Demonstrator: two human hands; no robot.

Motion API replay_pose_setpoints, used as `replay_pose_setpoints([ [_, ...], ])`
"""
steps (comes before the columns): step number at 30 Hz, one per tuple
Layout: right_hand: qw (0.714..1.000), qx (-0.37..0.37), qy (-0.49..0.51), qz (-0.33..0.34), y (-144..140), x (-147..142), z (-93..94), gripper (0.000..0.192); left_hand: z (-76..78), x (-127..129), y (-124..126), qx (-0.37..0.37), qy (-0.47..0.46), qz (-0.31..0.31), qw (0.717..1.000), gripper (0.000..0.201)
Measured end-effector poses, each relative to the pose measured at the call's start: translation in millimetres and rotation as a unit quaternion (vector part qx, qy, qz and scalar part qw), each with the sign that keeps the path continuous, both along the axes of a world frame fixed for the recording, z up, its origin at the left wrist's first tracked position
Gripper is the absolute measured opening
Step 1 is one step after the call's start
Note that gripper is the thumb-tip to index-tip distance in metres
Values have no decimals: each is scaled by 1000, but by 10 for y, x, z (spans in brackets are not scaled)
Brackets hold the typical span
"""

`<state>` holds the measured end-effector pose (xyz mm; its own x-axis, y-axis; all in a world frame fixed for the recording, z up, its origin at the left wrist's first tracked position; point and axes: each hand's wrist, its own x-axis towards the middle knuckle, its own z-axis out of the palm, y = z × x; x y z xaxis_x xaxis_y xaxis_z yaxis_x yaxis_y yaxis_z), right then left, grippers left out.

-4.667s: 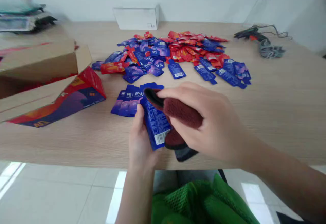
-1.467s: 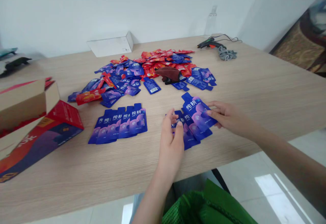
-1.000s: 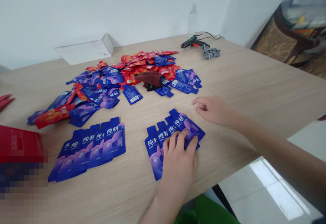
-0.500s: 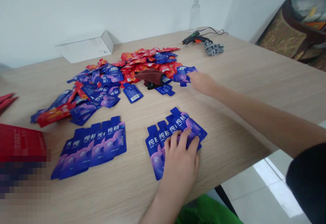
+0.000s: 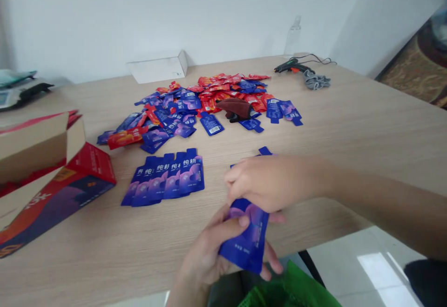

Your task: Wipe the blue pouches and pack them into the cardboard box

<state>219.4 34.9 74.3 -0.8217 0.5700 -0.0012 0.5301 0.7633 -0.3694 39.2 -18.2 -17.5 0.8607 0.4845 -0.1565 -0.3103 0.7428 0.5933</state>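
Note:
A blue flat pouch (image 5: 244, 249) with pink-purple print is held between both hands near the table's front edge. My left hand (image 5: 209, 246) supports it from below, thumb pressed on its face and other fingers showing past its far side. Over its upper end, my right hand (image 5: 272, 181) has its fingers closed, covering that end. Behind the right hand, part of another blue pouch (image 5: 265, 150) shows on the table; the rest is hidden. To the left lies an overlapping row of several blue pouches (image 5: 167, 176), face up.
Red and blue pouches lie in a heap (image 5: 223, 88), with a brown cloth item (image 5: 235, 107) on its front. An open red carton (image 5: 94, 169) stands at left. Farther back are a white box (image 5: 160, 68), a glue gun (image 5: 291, 66), a grey cloth (image 5: 316, 81) and a clear bottle (image 5: 292, 39).
My right hand has come back from the heap's right side to my left hand. My left hand has turned over and lifted off the table with a pouch. The view has swung left.

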Motion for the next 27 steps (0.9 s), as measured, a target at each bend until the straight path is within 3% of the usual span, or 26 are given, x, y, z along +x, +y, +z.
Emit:
replay_pose_setpoints([
  [2, 998, -10, 43, 36, 234, -80, -64, 17, -58, -99, -40, 9, 20, 35, 999, 41],
  [3, 997, -2, 76, 12, 414, -62, -95, 18, -81, -137, -45, 11, 30, 54, 998, 41],
  [6, 978, 57, 96, -174, 1126, 142, -197, 22, -121, -215, -10, -3, 67, 110, 992, 48],
  [8, 938, 117, 71, -318, 1623, 306, -293, 26, -135, -244, 38, -19, 95, 148, 984, 52],
  [9, 927, 135, 66, -345, 1843, 373, -356, 29, -142, -255, 62, -28, 104, 161, 981, 55],
  [11, 915, 147, 46, -374, 2188, 461, -508, 46, -151, -275, 104, -38, 109, 170, 979, 59],
  [14, 922, 110, 0, -371, 2464, 489, -770, 60, -143, -305, 141, -33, 90, 147, 985, 66],
  [17, 923, 102, -19, -370, 2546, 466, -951, 53, -118, -329, 158, -17, 93, 130, 987, 68],
  [20, 914, 144, 0, -380, 2502, 452, -900, 53, -109, -337, 168, 2, 133, 174, 976, 60],
  [23, 908, 212, 49, -358, 2230, 419, -563, 53, -99, -336, 176, 4, 127, 215, 968, 53],
  [25, 907, 255, 91, -324, 1862, 341, -245, 49, -71, -325, 181, -3, 89, 231, 969, 45],
  [27, 910, 284, 142, -267, 1366, 201, 42, 49, -31, -301, 185, -2, 63, 264, 962, 52],
])
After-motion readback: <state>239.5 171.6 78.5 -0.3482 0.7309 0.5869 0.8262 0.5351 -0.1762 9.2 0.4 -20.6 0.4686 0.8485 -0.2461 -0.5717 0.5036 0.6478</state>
